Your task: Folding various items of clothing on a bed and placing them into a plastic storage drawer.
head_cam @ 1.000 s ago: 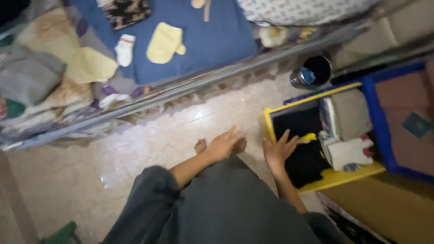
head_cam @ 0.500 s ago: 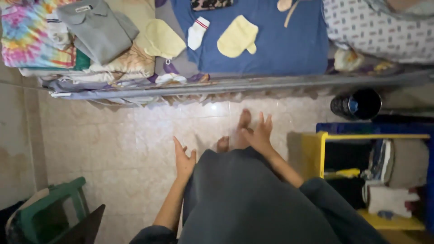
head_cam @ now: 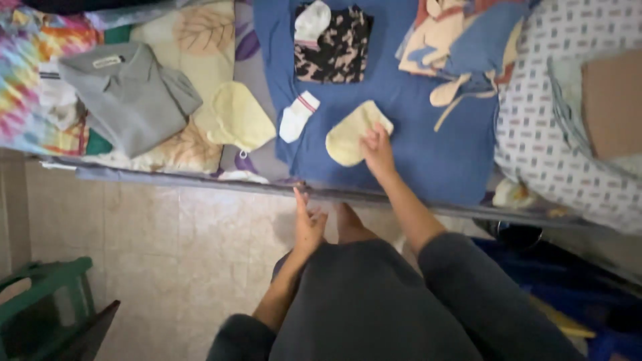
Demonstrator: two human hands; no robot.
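My right hand (head_cam: 378,151) reaches onto the bed and rests on the right edge of a pale yellow mitten (head_cam: 351,137) lying on a blue cloth (head_cam: 428,144); a firm grip is not visible. My left hand (head_cam: 308,226) hangs open below the bed's edge, fingers apart, holding nothing. A white sock with a red stripe (head_cam: 297,116) lies just left of the mitten. A second pale yellow piece (head_cam: 239,115) lies further left. A black and tan patterned garment (head_cam: 336,47) lies folded above the sock.
A folded grey shirt (head_cam: 127,93) and tie-dye cloth (head_cam: 27,73) lie at the bed's left. A patterned white pillow (head_cam: 542,127) fills the right. The bed's metal rail (head_cam: 200,184) runs across. A green chair (head_cam: 47,307) stands lower left on the tiled floor (head_cam: 154,254).
The view has swung up from the floor and the yellow-edged shelf to the bed. My right hand has risen from near my knee to the yellow mitten. My left hand stays low and open.
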